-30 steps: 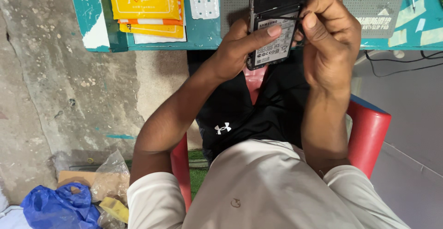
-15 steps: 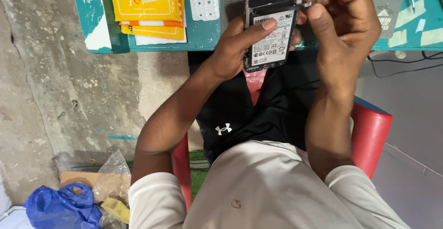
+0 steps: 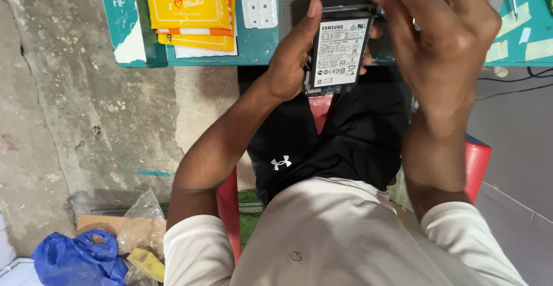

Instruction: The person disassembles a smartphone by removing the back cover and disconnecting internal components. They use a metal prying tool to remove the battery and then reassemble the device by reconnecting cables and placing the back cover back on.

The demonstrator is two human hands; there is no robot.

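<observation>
Black opened phone (image 3: 340,38) with white battery showing, above the red chair (image 3: 478,165): left hand (image 3: 291,61) clasps its edge; right hand (image 3: 443,38) curls fingers over its top, grip unclear.

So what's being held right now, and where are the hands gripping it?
An opened phone with its battery showing. The left hand grips its left edge; the right hand covers its upper right side, exact grip hidden.

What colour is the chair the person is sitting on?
Red: the plastic chair shows beside the legs in the head view.
</observation>
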